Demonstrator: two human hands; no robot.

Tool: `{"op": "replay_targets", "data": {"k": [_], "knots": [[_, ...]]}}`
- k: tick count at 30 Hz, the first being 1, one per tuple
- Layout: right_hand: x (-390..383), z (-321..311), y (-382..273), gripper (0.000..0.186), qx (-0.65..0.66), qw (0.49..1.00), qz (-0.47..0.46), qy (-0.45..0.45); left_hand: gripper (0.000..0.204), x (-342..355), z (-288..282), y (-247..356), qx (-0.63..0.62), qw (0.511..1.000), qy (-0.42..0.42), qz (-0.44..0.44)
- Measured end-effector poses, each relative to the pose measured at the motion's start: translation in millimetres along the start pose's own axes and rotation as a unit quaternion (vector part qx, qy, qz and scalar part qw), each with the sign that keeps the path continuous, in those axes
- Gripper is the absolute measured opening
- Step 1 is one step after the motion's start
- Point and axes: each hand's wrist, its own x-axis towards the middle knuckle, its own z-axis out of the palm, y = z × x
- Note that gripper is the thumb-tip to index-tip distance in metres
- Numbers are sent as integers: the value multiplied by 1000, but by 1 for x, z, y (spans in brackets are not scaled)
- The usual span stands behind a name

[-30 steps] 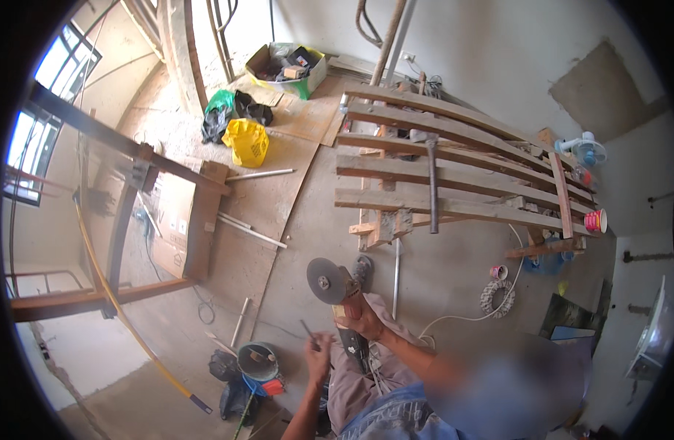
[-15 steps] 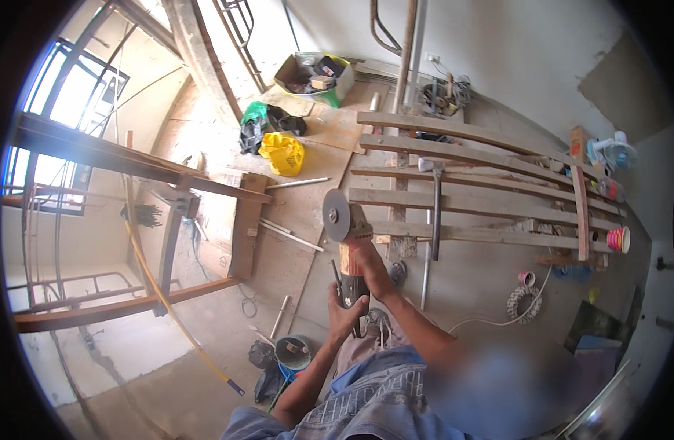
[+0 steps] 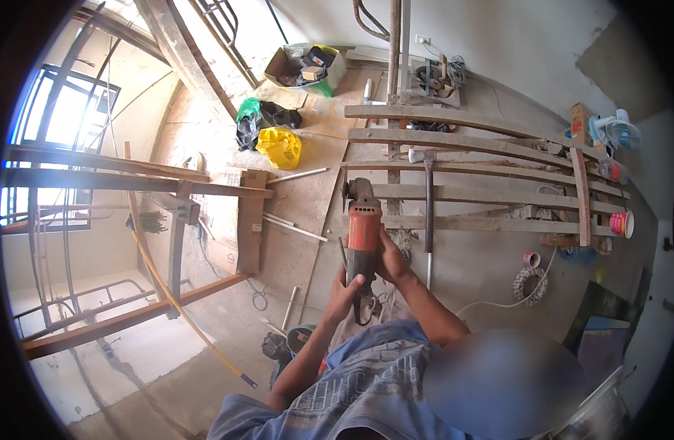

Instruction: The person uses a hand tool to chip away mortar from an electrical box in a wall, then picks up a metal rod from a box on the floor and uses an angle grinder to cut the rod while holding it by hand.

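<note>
1. The red angle grinder [image 3: 363, 233] sits in the middle of the frame, held up in front of the person with its disc end pointing toward the top of the picture.
2. The right hand [image 3: 390, 258] is closed around the right side of the red body, fingers wrapped tight.
3. The left hand [image 3: 347, 290] is curled shut around the lower, rear end of the tool, just below the right hand; whether a finger rests on the switch cannot be told.
4. A dark cord hangs from the rear end between the 2 hands and drops toward the person's lap.
5. Behind the tool, across the upper right of the frame, lie long wooden planks [image 3: 483, 194] with a hammer [image 3: 428, 198] resting across them.
6. A yellow bag [image 3: 280, 147] lies on the floor at upper centre-left, and a coil of white cord [image 3: 530, 282] lies at right of centre.
7. Risk, as I judge it: the disc is near the person's body and arms, so a start while it is held this close could cut skin or cloth.
8. The loose cord could snag on a knee or catch in the disc.
9. With both hands low on the body, a kick could twist the tool out of the grip.
</note>
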Motion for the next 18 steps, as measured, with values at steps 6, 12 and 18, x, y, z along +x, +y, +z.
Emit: {"op": "replay_targets", "data": {"k": [6,12,18], "knots": [[1,10,-2,62,44,999,15,9,81,2,1,22,68,996,-14,61],[6,5,19,60,76,996,50,23,83,-1,-21,-10,39,998,-37,43],[10,18,21,57,60,996,60,41,68,6,-39,-8,-113,987,-112,-26]]}}
